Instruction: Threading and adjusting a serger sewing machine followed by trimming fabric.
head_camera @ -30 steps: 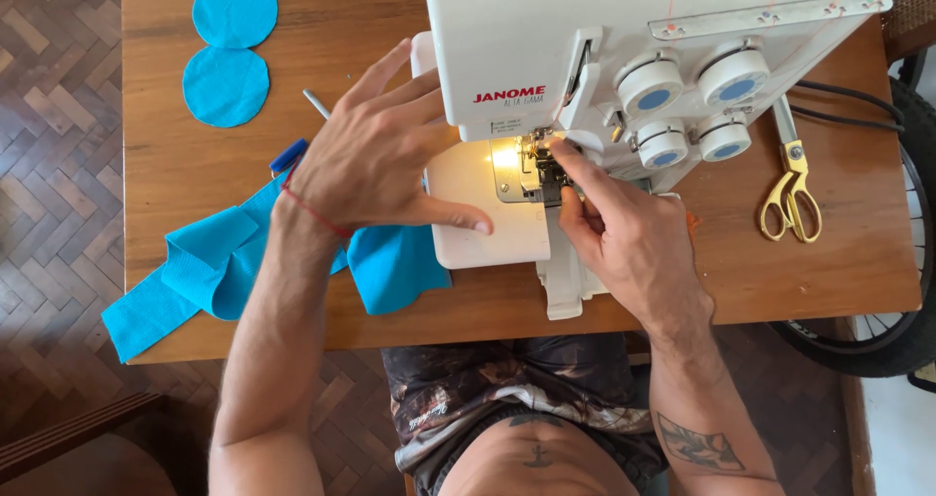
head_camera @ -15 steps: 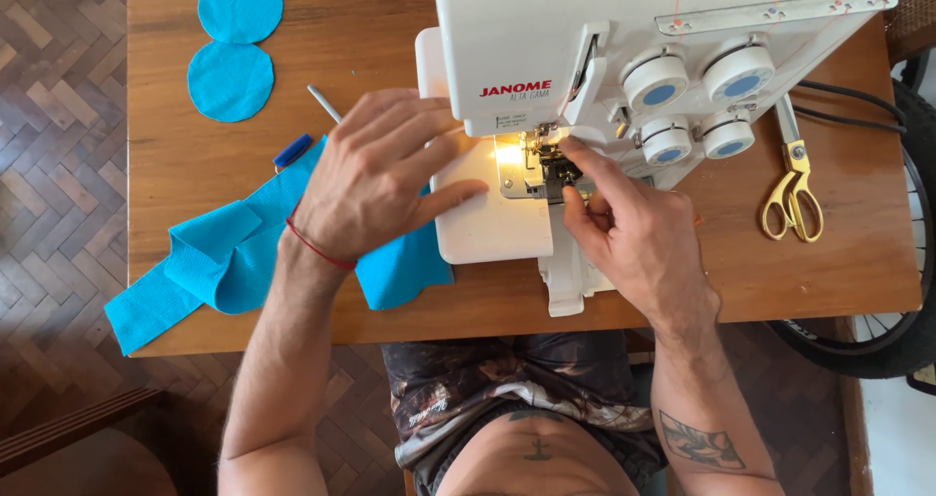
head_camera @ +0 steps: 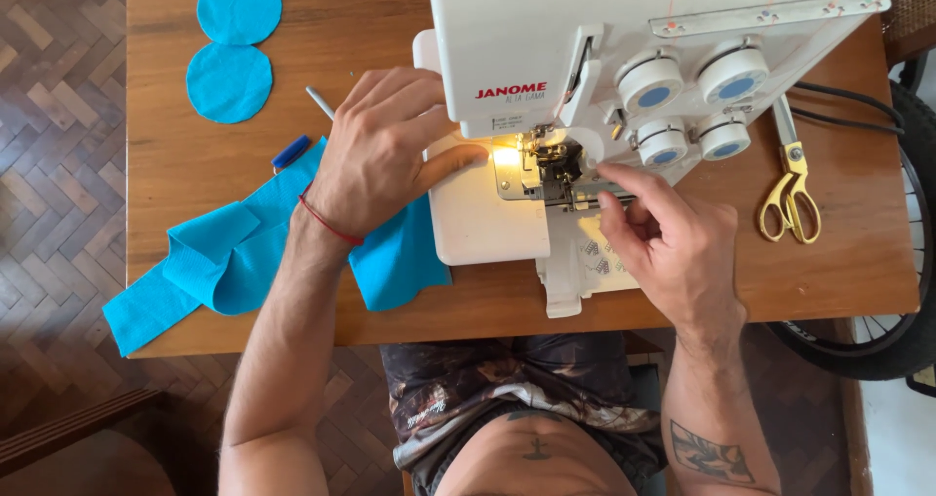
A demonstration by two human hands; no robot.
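A white overlock sewing machine (head_camera: 546, 28) stands on a wooden table (head_camera: 175, 164), its lamp lit over the needle area (head_camera: 551, 159). My left hand (head_camera: 380, 150) lies flat on the machine's bed, fingers spread, thumb pointing toward the presser foot, over a strip of bright blue fabric (head_camera: 224, 252) that trails left to the table's front corner. My right hand (head_camera: 663, 242) hovers at the machine's open front, index finger reaching to the metal parts just right of the needle; it holds nothing that I can see.
Two round blue fabric pieces (head_camera: 234, 52) lie at the table's back left. A blue pen (head_camera: 291, 152) and a white stick (head_camera: 320, 103) lie near my left wrist. Gold-handled scissors (head_camera: 792, 189) rest right of the machine. A bicycle wheel (head_camera: 877, 345) stands at the right.
My left hand has slid left and flattened on the bed. My right hand has pulled back slightly from the needle area, with the index finger still extended.
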